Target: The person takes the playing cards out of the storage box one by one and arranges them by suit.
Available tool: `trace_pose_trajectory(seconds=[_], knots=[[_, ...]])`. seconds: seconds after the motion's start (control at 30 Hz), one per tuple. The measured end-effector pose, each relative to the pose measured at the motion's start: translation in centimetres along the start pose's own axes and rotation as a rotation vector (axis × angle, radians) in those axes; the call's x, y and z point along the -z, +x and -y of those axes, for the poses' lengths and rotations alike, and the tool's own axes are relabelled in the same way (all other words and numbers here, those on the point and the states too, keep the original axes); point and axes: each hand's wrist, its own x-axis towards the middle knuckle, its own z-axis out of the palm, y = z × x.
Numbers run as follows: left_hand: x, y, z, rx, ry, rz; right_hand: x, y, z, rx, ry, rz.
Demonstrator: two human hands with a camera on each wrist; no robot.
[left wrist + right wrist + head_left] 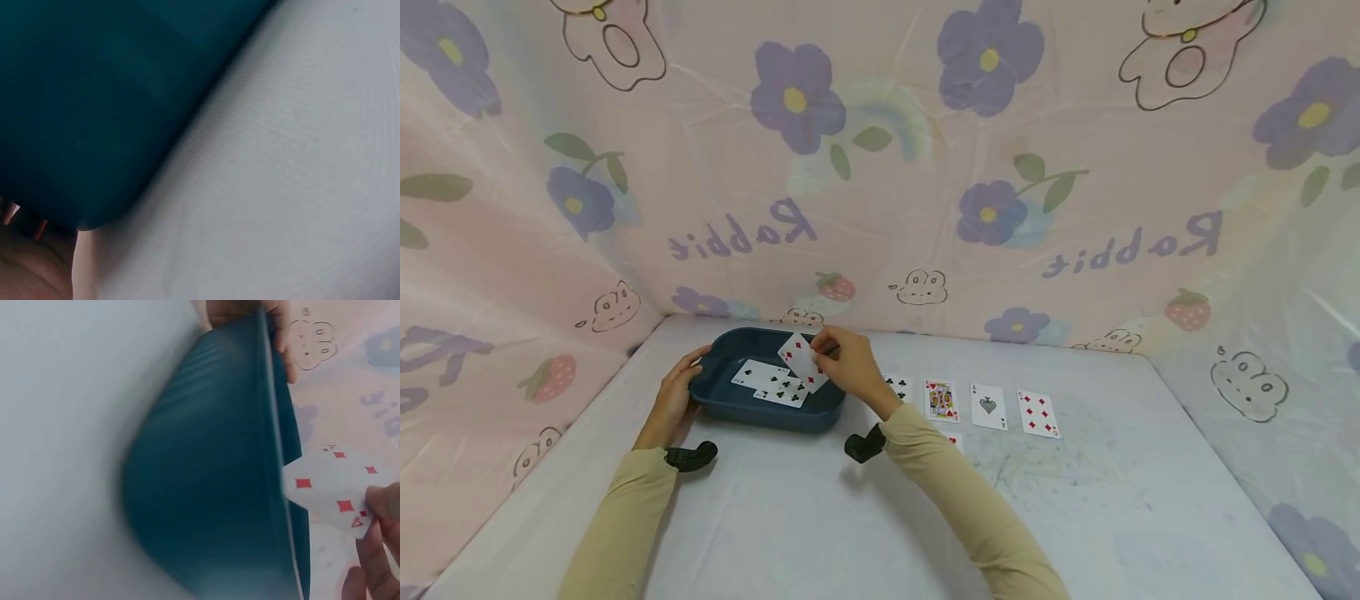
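Observation:
A dark blue-green tray (pixel 767 414) stands on the left part of the table. My left hand (pixel 674 398) grips its left end, the fingers curled over the rim; they also show in the right wrist view, at the top. Over the tray's right side, my right hand (pixel 848 360) pinches a diamonds playing card (pixel 797 353) between thumb and fingers. That card (pixel 331 487) shows four red diamonds and tilts across the rim in the right wrist view. A spades card (pixel 751 373) and a clubs card (pixel 781 392) overlap each other inside the tray.
Right of the tray lie a clubs card (pixel 898 387), a king (pixel 942 401), an ace of spades (pixel 988 406) and a diamonds card (pixel 1038 413). Another red card (pixel 955 439) is mostly hidden by the right sleeve. Patterned cloth walls (pixel 880 208) surround the white table (pixel 790 517).

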Motion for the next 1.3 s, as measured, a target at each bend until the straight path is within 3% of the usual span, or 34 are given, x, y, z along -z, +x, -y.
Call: trace_pose_trajectory(seconds=[0.43, 1.17, 1.3], knots=[[0.0, 0.0, -0.1, 0.012, -0.024, -0.002, 1.5, -1.1, -0.1, -0.123, 0.140, -0.096], [0.0, -0.1, -0.2, 0.012, -0.021, -0.009, 4.5, -3.2, -0.2, -0.137, 0.223, -0.185], [0.0, -0.1, -0.1, 0.004, -0.012, 0.000, 5.8, -4.1, 2.0, -0.147, 0.235, -0.172]])
